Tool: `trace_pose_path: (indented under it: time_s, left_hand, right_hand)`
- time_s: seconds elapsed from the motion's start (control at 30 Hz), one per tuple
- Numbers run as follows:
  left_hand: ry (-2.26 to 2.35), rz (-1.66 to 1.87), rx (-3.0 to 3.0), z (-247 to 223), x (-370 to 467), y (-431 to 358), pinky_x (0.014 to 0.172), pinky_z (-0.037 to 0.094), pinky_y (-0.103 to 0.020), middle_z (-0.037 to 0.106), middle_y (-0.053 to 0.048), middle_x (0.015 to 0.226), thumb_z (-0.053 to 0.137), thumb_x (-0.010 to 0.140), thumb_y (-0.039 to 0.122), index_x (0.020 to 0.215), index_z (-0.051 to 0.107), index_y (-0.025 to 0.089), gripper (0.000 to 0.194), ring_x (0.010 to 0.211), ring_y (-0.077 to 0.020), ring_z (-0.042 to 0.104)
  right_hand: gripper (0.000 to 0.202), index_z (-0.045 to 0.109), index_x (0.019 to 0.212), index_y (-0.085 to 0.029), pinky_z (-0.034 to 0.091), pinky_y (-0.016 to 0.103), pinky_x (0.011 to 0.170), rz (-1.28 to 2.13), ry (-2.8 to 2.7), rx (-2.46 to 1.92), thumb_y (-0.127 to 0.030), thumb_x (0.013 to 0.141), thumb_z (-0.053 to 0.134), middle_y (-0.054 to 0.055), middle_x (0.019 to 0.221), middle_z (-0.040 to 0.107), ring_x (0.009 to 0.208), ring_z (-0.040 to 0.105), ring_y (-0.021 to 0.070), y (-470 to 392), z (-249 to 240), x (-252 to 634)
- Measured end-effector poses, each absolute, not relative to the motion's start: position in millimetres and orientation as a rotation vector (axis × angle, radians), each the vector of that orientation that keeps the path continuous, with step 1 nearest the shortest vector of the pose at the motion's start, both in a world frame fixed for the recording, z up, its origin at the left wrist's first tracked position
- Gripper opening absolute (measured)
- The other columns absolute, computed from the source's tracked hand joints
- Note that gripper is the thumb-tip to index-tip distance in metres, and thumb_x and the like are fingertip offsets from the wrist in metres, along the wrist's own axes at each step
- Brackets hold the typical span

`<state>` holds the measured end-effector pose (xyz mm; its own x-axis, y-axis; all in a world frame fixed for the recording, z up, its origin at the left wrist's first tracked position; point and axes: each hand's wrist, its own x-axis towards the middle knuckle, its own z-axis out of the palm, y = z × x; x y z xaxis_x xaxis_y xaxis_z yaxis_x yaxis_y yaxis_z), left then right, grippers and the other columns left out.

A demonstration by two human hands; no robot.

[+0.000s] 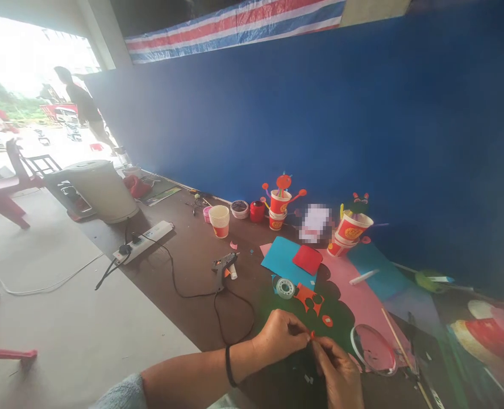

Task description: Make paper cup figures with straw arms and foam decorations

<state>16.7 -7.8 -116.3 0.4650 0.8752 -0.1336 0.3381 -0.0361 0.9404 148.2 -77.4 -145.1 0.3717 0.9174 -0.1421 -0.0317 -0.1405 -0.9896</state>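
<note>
At the near side of the table, my left hand (282, 336) and my right hand (337, 366) meet with fingertips pinched on a small orange-red piece (312, 336). Most of that piece is covered by the fingers, so its shape is unclear. Just beyond the hands are an orange sheet with round cut-outs (306, 298), a small orange oval with a white patch (327, 321) and a roll of tape (285, 288). Dark green sheet material (337, 307) lies around them. Tiny white scraps (308, 379) show below the fingers.
A glue gun (225, 264) with a trailing cord lies left, near a power strip (143, 242) and kettle (104, 190). Behind stand stacked paper cups (220, 221) and decorated cup figures (278, 203) (350, 227). Blue sheet (281, 258), tape ring (373, 349) and scissors (413, 369) lie about.
</note>
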Motion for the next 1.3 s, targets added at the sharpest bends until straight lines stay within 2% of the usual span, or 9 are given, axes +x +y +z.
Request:
trace_pose_path:
  time_s: [0.2,0.37,0.63,0.87,1.3]
  left_hand:
    - [1.051,0.618,1.599,-118.5,17.5,-7.6,0.053,0.040,-0.019,0.069,-0.005,0.068,0.055,0.066,0.016,0.076,0.074,0.011,0.021,0.059,-0.0133,0.057]
    - [1.021,0.576,1.540,-121.1,18.6,-5.5,0.046,0.038,-0.019,0.065,-0.004,0.060,0.052,0.069,0.017,0.076,0.072,0.009,0.023,0.049,-0.0106,0.052]
    - [1.076,0.639,1.701,-120.1,19.9,-4.1,0.062,0.044,-0.022,0.070,-0.005,0.072,0.056,0.069,0.019,0.075,0.073,0.012,0.019,0.068,-0.0152,0.061]
    - [1.067,0.638,1.747,-115.9,20.2,-5.4,0.060,0.044,-0.021,0.069,-0.006,0.071,0.057,0.068,0.018,0.075,0.073,0.011,0.018,0.067,-0.0151,0.061]
    - [1.059,0.616,1.744,-114.5,18.2,-4.3,0.061,0.044,-0.021,0.070,-0.006,0.072,0.055,0.070,0.018,0.076,0.073,0.011,0.020,0.067,-0.0157,0.062]
  right_hand:
    - [0.023,0.068,0.070,-0.018,0.034,0.021,0.045,0.986,-0.859,-1.440,-0.041,0.066,0.070,-0.002,0.053,0.049,0.050,0.041,0.0119,-78.7,-153.9,148.9]
    - [0.022,0.068,0.070,-0.017,0.031,0.021,0.045,0.954,-0.891,-1.439,-0.039,0.071,0.066,-0.004,0.051,0.045,0.049,0.039,0.0113,-78.0,-146.5,147.0]
    - [0.020,0.067,0.076,-0.017,0.031,0.020,0.046,0.953,-0.891,-1.428,-0.037,0.075,0.064,-0.003,0.056,0.051,0.051,0.041,0.0106,-75.4,-154.5,146.9]
    - [0.020,0.068,0.074,-0.017,0.031,0.020,0.046,0.942,-0.906,-1.422,-0.036,0.075,0.063,-0.002,0.058,0.055,0.052,0.044,0.0109,-77.0,-155.9,147.4]
    - [0.018,0.068,0.076,-0.017,0.032,0.020,0.047,0.944,-0.932,-1.404,-0.034,0.077,0.063,-0.004,0.055,0.050,0.052,0.044,0.0103,-75.8,-154.2,146.5]
